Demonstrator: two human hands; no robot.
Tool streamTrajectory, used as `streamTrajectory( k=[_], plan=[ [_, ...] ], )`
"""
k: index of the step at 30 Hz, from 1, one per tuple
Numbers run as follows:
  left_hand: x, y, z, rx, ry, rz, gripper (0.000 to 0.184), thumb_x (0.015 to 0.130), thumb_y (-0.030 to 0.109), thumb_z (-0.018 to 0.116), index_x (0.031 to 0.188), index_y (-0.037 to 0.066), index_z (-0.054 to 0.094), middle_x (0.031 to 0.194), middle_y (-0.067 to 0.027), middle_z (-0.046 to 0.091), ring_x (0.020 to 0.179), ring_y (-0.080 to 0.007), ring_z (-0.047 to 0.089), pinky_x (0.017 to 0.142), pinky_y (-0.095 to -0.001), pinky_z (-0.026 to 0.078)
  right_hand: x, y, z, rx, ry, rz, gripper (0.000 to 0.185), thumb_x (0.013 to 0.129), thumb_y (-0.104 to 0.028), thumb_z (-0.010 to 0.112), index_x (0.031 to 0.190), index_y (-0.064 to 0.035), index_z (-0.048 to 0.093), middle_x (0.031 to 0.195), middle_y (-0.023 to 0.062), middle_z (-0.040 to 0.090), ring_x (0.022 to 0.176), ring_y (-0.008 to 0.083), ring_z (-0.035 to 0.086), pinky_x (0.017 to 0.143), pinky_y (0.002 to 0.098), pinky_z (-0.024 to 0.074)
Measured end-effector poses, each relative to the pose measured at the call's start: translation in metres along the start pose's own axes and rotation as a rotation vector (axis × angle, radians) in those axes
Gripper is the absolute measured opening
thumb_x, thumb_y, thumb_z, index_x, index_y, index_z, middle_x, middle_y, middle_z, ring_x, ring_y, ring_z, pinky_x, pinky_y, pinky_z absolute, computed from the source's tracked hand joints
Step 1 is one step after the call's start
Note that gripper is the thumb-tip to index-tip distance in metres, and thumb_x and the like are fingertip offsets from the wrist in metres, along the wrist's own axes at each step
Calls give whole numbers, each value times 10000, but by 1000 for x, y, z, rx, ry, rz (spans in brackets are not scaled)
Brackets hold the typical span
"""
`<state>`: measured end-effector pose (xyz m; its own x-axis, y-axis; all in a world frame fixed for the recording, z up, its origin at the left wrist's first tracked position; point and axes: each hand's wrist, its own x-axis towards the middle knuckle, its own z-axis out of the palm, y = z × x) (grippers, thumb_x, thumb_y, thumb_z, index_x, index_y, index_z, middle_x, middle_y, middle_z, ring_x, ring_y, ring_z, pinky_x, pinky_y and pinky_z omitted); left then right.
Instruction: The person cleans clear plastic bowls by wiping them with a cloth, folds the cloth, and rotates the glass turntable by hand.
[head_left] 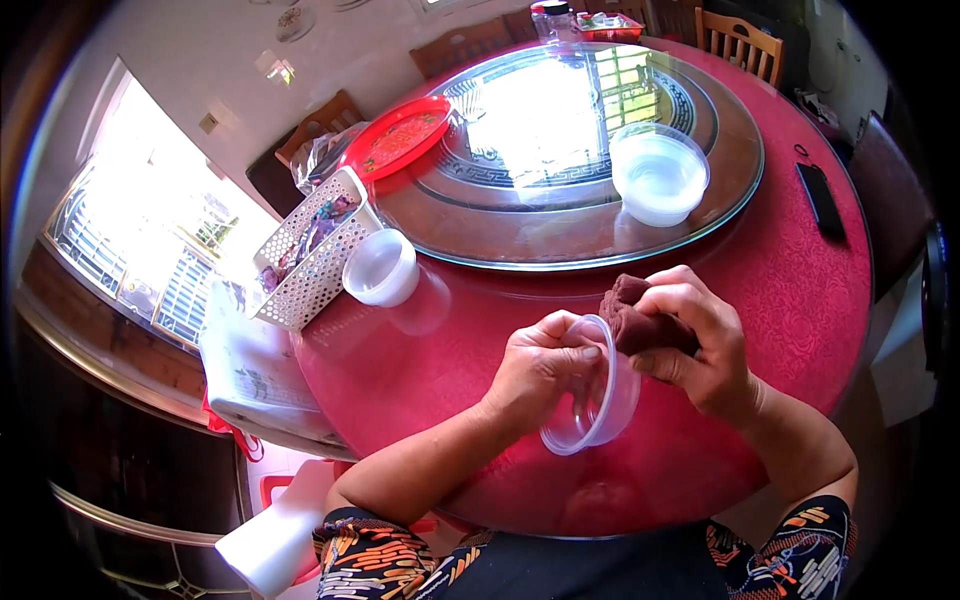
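My left hand (545, 370) grips the rim of a clear round plastic bowl (612, 408), tilted on its side above the red tabletop, with the thumb at the rim and fingers reaching inside. In my right hand (705, 345) is a bunched brown cloth (640, 318), pressed against or close beside the bowl's upper outer side. Another clear bowl (382, 268) stands on the table to the left. More clear bowls (660, 180), seemingly stacked, sit on the glass turntable (480, 250).
A white perforated basket (315, 255) with purple packets is at the left table edge. Behind it lies a red tray (398, 138) on the turntable. A black phone (821, 202) rests at the right. Jars (556, 22) and a red basket (610, 28) stand at the back.
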<state>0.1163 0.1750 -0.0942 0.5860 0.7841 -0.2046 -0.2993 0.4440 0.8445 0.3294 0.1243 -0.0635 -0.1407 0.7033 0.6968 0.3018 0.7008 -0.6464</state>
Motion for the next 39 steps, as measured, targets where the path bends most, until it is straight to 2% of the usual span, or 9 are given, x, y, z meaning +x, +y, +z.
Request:
streamTrajectory(
  k=[5,9,13,14,22,26,31,36,39],
  plan=[
    [9,-1,-11,-112,73,-3,204,892,-24,687,1094,-9,657,1044,-138,702,947,-264,711,871,-415,605,-2,-16,2,-387,-21,-354,381,718,-264,810,1040,-128,658,1056,172,598,856,313,643,710,409,520],
    [3,12,2,-23,145,-48,202,904,-16,679,1102,-7,640,1064,-130,691,969,-249,706,897,-403,599,-10,-22,19,-599,4,-520,324,708,-257,749,1009,-167,670,1032,169,602,857,320,646,691,393,490],
    [7,0,-11,-42,-41,24,270,888,7,714,1148,-8,644,1106,-137,695,988,-237,706,896,-406,599,-4,-30,8,-456,-15,-341,389,737,-371,813,1001,-139,647,999,154,594,865,314,635,704,399,475],
    [6,2,-8,18,-50,53,146,927,8,674,1071,28,668,975,-85,716,878,-187,707,746,-345,603,-1,-28,3,-417,-7,-317,461,733,-410,843,1021,-118,633,985,139,599,848,307,628,716,406,479],
    [-5,18,5,46,-276,-337,347,889,86,754,1222,26,680,1114,-91,714,965,-187,707,825,-333,602,2,-3,-10,304,-213,63,522,646,-118,933,1045,-64,601,1183,175,622,972,212,642,840,357,541],
    [-1,5,-4,48,-345,-408,347,882,14,719,1228,10,688,1093,-84,722,937,-166,696,851,-324,573,6,-3,-14,524,-314,87,579,597,-120,968,1039,-54,599,1250,244,631,1093,270,648,951,398,517],
    [-3,0,0,64,-377,-381,346,872,-16,719,1217,-1,690,1084,-83,722,943,-153,684,873,-328,559,1,0,-15,825,-465,337,577,593,-76,962,1053,-37,617,1048,67,635,978,160,617,867,309,509],
    [-1,5,3,424,-302,23,252,957,171,737,1120,-8,666,1008,-48,701,935,-99,651,833,-280,540,8,-10,-27,581,-415,303,561,560,-85,980,981,-65,610,1026,138,681,985,235,676,858,366,541],
    [1,24,-6,613,-148,387,169,966,117,708,1089,1,693,1018,-17,672,937,-79,609,825,-255,497,13,-15,-26,292,-343,77,531,559,-99,971,955,-84,618,1003,121,681,907,227,680,792,354,549]
  ],
)
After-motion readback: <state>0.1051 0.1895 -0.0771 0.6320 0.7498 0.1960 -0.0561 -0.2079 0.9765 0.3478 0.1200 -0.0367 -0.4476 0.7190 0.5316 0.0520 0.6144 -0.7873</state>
